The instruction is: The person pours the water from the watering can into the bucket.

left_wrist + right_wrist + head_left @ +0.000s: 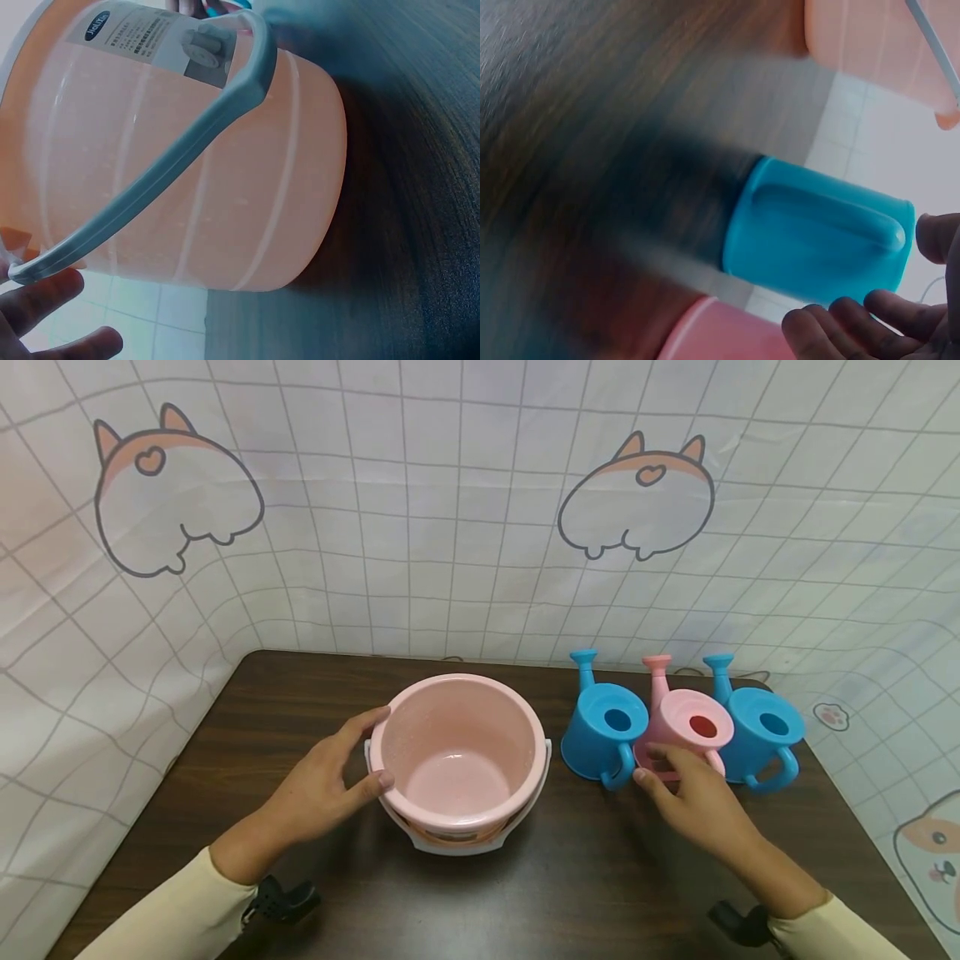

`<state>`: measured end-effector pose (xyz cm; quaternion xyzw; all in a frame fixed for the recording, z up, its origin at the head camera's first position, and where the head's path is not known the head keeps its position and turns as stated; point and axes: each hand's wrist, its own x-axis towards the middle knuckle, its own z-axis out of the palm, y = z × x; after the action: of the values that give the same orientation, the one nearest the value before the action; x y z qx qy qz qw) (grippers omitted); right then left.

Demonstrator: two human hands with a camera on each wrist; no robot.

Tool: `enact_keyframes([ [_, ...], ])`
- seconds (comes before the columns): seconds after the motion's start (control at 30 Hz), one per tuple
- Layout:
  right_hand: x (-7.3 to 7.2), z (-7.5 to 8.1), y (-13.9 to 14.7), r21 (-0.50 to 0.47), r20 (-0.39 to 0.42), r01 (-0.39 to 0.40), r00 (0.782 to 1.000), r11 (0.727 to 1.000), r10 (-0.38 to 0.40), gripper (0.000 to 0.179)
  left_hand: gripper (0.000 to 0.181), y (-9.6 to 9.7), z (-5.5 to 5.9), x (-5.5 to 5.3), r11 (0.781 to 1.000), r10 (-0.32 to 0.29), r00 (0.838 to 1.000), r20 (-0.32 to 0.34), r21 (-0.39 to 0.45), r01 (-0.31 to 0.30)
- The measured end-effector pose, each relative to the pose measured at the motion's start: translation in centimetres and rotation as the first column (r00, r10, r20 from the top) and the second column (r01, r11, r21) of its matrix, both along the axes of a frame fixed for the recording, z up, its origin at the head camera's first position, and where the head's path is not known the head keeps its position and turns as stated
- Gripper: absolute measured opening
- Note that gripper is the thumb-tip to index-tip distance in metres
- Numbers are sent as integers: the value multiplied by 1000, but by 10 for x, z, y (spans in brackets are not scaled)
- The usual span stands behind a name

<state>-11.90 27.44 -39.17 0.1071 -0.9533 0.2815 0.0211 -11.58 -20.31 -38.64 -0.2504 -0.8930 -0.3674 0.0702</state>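
A pink bucket with a pale swing handle stands on the table, its mouth facing up. My left hand rests at the bucket's left rim, thumb and forefinger spread and touching it. Two fingers of that hand show beside the handle's end in the left wrist view. My right hand is at the front of a pink watering can, its fingers loosely bent; whether they touch the can is unclear. Just left of that can stands a blue watering can, with the thumb near it.
Another blue watering can stands at the right of the row, close against the pink one. The dark wooden table ends at a white grid-patterned cloth behind. A printed label is on the bucket's side.
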Motion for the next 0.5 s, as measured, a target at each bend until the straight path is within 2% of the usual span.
enact_keyframes([
  [0.23,-2,-10,-9,-58,18,22,1000,998,-21,53,77,0,-1,1,1000,3,1000,2,14,-3],
  [0.5,-3,-16,-15,-69,26,33,999,997,-31,52,76,0,-1,1,1000,9,1000,3,25,-9],
])
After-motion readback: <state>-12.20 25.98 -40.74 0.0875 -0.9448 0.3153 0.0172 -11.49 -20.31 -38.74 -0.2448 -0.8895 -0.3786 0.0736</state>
